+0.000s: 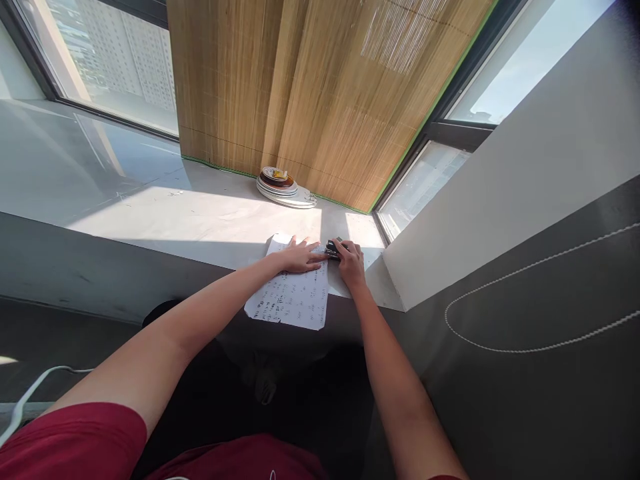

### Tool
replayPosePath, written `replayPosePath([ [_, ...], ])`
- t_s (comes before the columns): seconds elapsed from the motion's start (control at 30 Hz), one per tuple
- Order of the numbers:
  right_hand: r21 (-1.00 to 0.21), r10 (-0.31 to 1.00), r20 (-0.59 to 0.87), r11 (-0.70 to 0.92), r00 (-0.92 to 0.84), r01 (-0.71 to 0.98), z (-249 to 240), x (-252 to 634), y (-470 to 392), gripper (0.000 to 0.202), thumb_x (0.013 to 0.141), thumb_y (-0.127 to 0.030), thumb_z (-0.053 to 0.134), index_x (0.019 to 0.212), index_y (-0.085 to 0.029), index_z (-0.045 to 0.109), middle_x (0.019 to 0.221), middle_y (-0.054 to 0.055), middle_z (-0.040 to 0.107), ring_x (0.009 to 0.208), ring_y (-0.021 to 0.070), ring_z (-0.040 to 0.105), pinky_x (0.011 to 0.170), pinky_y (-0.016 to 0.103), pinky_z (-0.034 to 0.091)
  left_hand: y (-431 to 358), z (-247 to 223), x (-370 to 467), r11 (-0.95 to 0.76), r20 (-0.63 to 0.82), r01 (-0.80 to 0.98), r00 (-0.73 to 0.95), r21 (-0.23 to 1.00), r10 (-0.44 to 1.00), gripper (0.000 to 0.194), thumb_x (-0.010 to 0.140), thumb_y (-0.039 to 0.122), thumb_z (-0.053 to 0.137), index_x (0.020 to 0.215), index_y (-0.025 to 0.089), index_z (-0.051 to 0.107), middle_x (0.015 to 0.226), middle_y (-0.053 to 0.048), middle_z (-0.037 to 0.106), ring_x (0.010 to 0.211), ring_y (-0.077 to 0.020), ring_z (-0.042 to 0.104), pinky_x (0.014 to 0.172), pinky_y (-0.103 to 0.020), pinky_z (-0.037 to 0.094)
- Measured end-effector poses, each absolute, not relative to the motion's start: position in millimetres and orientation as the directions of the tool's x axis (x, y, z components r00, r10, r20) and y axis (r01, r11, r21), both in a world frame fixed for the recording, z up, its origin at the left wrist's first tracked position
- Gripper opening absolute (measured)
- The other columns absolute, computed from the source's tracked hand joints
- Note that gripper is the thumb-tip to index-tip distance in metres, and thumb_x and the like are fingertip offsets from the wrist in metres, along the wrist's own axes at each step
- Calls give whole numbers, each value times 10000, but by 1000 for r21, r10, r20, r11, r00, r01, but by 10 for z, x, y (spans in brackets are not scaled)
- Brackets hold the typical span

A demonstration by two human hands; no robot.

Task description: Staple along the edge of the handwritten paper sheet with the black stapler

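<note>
Dark-red sleeve (85, 437) nearest, at lower left. Beyond, a handwritten sheet (290, 303) overhangs the front edge of the windowsill (210, 220); the left hand (303, 257) spreads flat on it, the right hand (352, 259) clasps a black tool (332, 249) at its right edge. Farther back, stacked plates (280, 189) sit before a slatted blind (320, 93).

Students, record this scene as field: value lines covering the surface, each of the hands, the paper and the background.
Surface: pale window ledge
Left hand: fingers spread, resting on paper
Right hand: gripping a black object, type unclear, at the paper's right edge
Paper: rows of writing; near end overhangs the ledge
Background: stacked plates, slatted blind
</note>
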State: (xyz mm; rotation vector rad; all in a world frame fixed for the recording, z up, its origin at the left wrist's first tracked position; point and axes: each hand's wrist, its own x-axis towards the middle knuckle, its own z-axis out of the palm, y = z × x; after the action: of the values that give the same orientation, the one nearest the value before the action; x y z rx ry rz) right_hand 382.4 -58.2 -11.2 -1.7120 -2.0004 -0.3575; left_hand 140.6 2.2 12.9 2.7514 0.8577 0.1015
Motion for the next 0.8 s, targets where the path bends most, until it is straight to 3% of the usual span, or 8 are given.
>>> replayPosePath([
  [0.37,-4,862,493,133,-114,991,-62,3753,-622,624,1008,-92,435,1574,-300,594,1406,139,591,1255,320,491,1012,414,408,61,66,1412,-786,12,542,821,298,571,609,1050,704,408,1637,549,459,1817,72,253,1661,-474,172,1297,-752,11],
  [0.8,-1,854,500,166,-144,986,-90,3773,-593,590,1044,-135,387,1575,-298,583,1420,145,589,1251,331,488,1007,437,414,82,42,1417,-783,19,535,822,319,569,609,1048,723,411,1634,563,451,1819,67,245,1657,-474,184,1290,-773,-6],
])
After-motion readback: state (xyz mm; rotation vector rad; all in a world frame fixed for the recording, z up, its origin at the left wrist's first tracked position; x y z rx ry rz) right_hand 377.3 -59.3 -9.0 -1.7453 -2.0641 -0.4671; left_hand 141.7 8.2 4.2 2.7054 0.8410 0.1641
